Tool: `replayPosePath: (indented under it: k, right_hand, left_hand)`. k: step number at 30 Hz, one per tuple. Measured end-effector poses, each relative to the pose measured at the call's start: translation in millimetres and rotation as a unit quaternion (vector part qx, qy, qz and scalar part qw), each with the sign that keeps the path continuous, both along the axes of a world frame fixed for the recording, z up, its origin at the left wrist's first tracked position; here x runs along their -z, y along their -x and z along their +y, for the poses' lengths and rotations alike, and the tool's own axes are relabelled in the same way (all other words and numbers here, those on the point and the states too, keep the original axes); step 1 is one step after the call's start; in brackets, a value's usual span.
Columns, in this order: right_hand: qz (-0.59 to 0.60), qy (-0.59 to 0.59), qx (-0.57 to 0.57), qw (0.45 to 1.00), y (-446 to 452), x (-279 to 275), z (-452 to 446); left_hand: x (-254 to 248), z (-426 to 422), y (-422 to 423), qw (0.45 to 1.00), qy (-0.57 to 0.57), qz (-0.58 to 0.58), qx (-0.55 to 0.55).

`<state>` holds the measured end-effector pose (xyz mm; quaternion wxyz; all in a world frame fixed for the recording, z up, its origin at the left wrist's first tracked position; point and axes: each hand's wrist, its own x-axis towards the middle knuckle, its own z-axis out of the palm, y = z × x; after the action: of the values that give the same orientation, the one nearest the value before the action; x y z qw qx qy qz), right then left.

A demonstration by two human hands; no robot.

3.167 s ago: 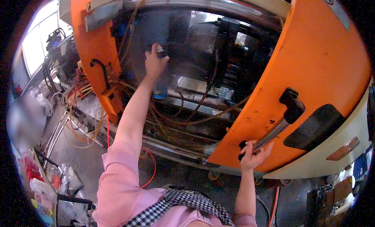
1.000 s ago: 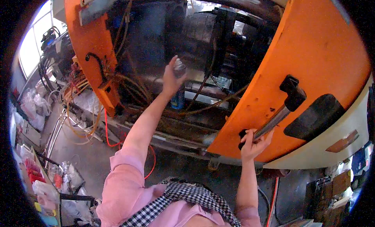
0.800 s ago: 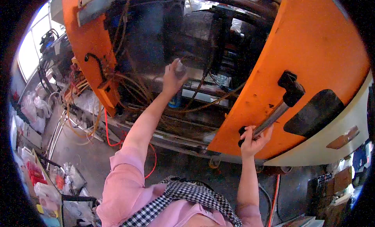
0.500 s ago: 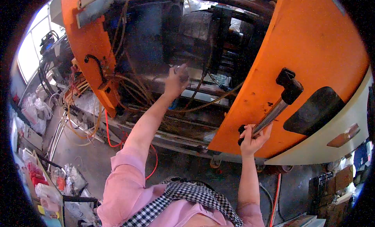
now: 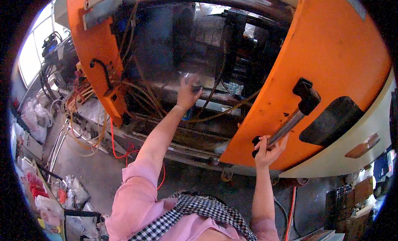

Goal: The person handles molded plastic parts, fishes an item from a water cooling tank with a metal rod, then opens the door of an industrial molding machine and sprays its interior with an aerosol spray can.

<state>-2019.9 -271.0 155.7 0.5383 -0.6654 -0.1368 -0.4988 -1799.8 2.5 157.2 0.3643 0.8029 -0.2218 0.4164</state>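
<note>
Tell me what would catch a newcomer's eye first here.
The big orange panel filling the right of the picture, with the right hand at the lower end of its slanted metal handle. Next, left of it, the dark machine opening, where the left hand holds a blue container, mostly hidden by that hand.

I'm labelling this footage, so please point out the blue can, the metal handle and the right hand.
Blue can (image 5: 188, 115): head view, on its visible lower end.
Metal handle (image 5: 287, 128): head view, mid-bar.
Right hand (image 5: 267, 155): head view, middle of the hand.
</note>
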Motion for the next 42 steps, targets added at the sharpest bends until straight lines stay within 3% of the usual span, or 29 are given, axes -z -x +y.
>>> replayPosePath:
  k: [5, 7, 9, 10, 11, 14, 15, 17, 19, 21, 22, 23, 26, 29, 31, 37, 39, 42]
  right_hand:
    - [0.025, 0.013, 0.010, 1.000, 1, -4, 0]
    - [0.021, 0.016, 0.010, 1.000, 2, -3, 1]
    - [0.013, 0.029, 0.020, 0.999, 3, -3, 0]
    - [0.004, 0.042, 0.029, 0.999, 3, -3, 1]
    - [0.005, 0.043, 0.028, 0.999, 3, -4, 1]
    - [0.015, 0.021, 0.019, 0.999, 4, -6, 2]
    - [0.003, 0.026, 0.023, 0.999, 3, -5, 2]
    - [-0.009, 0.033, 0.027, 0.999, 2, -4, 2]
    - [0.001, 0.019, 0.030, 0.999, 1, -3, 2]
    - [0.005, 0.012, 0.033, 0.999, 3, -7, 4]
    - [0.011, 0.006, 0.037, 0.999, 4, -8, 6]
    - [0.013, 0.007, 0.037, 0.999, 4, -9, 6]
    - [0.005, 0.026, 0.022, 0.999, 4, -10, 5]
    - [-0.001, 0.027, 0.031, 0.999, 3, -10, 5]
    - [-0.004, 0.034, 0.034, 0.999, 2, -7, 4]
    - [0.016, 0.009, 0.025, 1.000, 1, -5, 1]
    - [0.002, 0.022, 0.033, 0.999, -2, -2, -1]
    - [0.002, 0.032, 0.042, 0.999, 2, -4, 1]
  left_hand:
    - [-3, 11, -9, 0.988, 0.143, -0.011, -0.055]
    - [-4, 12, -11, 0.988, 0.139, -0.019, -0.071]
    - [-3, 13, -8, 0.999, 0.039, -0.027, -0.003]
    - [-4, 11, 0, 0.999, 0.020, 0.047, -0.006]
    - [-1, 11, -2, 0.999, 0.020, 0.047, -0.006]
    - [12, 15, -21, 0.987, 0.151, -0.050, 0.012]
    - [2, 18, -14, 0.985, 0.153, -0.019, -0.082]
    - [-6, 26, -14, 0.979, 0.181, 0.011, -0.096]
    - [-6, 27, -13, 0.981, 0.164, 0.001, -0.102]
    - [1, 21, -6, 0.996, 0.089, -0.017, 0.009]
    - [6, 18, -1, 0.997, 0.072, 0.023, 0.014]
    - [9, 15, -1, 0.999, 0.037, -0.007, 0.021]
    - [7, 13, 4, 0.999, 0.035, 0.017, 0.029]
    - [10, 15, -8, 0.992, 0.123, -0.003, 0.026]
    - [12, 17, -7, 0.999, -0.026, 0.031, 0.032]
    - [16, 30, -15, 0.997, 0.021, 0.064, -0.044]
    - [10, 34, -14, 0.994, 0.104, 0.029, -0.030]
    - [8, 36, -13, 0.996, 0.053, 0.039, -0.059]
